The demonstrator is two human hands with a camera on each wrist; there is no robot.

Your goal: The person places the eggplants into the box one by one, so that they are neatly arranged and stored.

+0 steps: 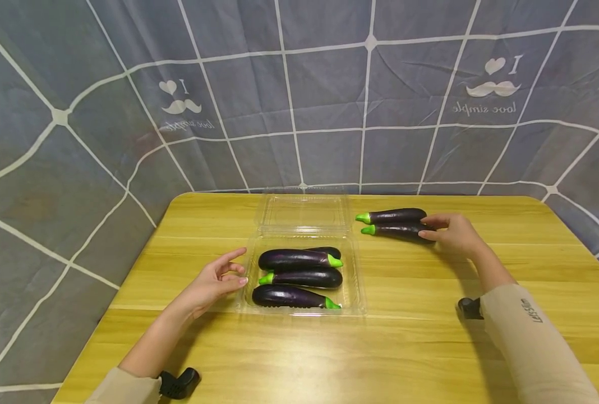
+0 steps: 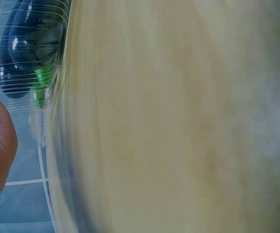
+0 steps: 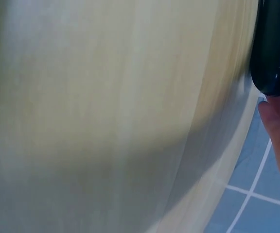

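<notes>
In the head view, my right hand pinches the right end of the nearer of two eggplants. This eggplant is dark purple with a bright green stem pointing left. A second eggplant lies right behind it. The right wrist view has the fingers at the rounded end of an eggplant. My left hand is relaxed and holds nothing, its fingertips right at the left rim of a clear plastic clamshell box. Several eggplants lie inside, stems facing both ways.
The box's lid is folded back toward the table's far edge. Beneath everything is a wooden table. A grey curtain with white lines hangs behind and along the sides.
</notes>
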